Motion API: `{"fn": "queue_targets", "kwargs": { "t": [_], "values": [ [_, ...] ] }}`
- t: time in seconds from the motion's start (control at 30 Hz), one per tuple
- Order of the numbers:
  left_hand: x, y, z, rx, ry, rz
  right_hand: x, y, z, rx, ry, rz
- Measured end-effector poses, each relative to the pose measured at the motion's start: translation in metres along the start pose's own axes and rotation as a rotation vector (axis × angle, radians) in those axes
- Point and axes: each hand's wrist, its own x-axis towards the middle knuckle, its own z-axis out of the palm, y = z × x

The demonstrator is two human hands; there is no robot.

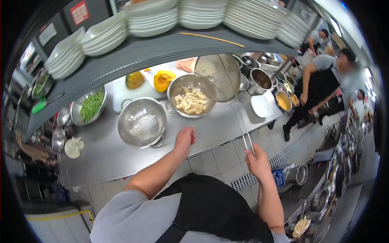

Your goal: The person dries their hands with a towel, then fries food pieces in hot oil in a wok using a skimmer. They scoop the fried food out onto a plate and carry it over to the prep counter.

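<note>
My right hand (257,160) is closed around the end of a long metal handle. At its far end is a large round mesh strainer (227,83), tilted over the right edge of a metal colander. That colander (172,83) holds pale, chunky pieces of food (190,101). My left hand (186,138) hovers near the table's front edge, fingers curled, with nothing visible in them. To its left sits a second colander (142,121) with two loop handles and no food visible inside.
A steel table (101,158) carries a bowl of green beans (92,106), cut pumpkin (163,81), a white square dish (261,106) and several pots. Stacked white bowls (152,20) line the shelf (162,44) above. At right stands a co-worker (320,81).
</note>
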Motion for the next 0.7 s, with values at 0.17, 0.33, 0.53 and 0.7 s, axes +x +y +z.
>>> {"fn": "queue_targets", "kwargs": {
  "t": [0.17,0.33,0.53,0.7],
  "values": [
    [-0.036,-0.054,0.03,0.181,-0.278,-0.212,-0.051,0.028,-0.025,0.893,-0.102,0.396],
    [-0.052,-0.096,0.079,0.461,-0.576,-0.47,-0.168,0.088,-0.055,1.192,0.227,0.336],
    [-0.041,-0.136,0.15,0.797,-0.885,-0.57,-0.356,0.098,-0.117,1.125,0.946,0.242],
    [-0.026,-0.172,0.208,0.887,-0.984,-0.421,-0.526,0.071,-0.154,0.454,1.748,0.531]
  ]
}}
